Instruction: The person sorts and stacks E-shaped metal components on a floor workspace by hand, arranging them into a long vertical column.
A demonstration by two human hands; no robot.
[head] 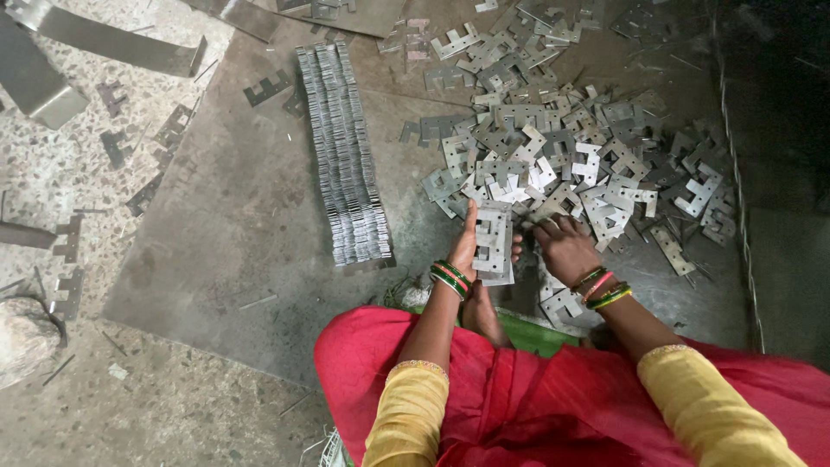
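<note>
My left hand [467, 246] holds a small stack of flat stamped metal plates [493, 242] upright, fingers wrapped round their edge. My right hand [564, 248] rests palm down on the near edge of a big loose heap of the same grey notched plates [562, 147], fingers spread over a few pieces. Both wrists carry green and red bangles. A long neat row of stacked plates [344, 156] lies to the left of my left hand, on a dark metal sheet [225, 216].
Bent sheet-metal strips [112, 39] and scattered plate offcuts [69, 294] lie on the speckled floor at left. A thin wire [735, 173] runs down the right side by a dark area. My red garment [536, 406] and a bare foot fill the bottom.
</note>
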